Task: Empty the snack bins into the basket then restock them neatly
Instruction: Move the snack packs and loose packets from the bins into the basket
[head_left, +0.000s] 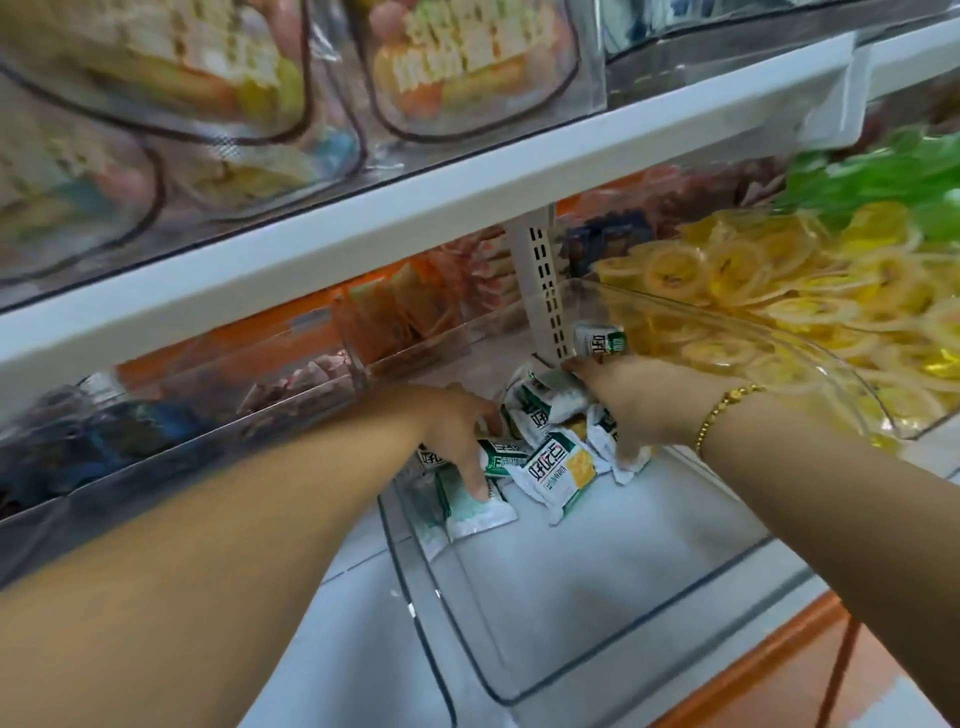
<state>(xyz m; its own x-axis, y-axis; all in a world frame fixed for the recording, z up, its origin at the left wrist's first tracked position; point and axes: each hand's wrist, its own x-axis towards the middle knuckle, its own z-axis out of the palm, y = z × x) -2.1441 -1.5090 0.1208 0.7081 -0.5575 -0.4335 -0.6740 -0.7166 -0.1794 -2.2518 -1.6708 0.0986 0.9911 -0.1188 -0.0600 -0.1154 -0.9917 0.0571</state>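
Right now my right hand (631, 408) curls its fingers over a bunch of white-and-green snack packets (558, 470), pinching them against the thumb. My left hand (454, 431) lays a straight thumb on one packet. Its other fingertips are buried in the pile, so I cannot tell their grip. The pile sits between both sets of fingers, far back in the clear bin (597, 561).

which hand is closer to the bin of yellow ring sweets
Right. The right hand grips snack packets just beside the yellow sweets bin; the left hand rests on packets farther left.
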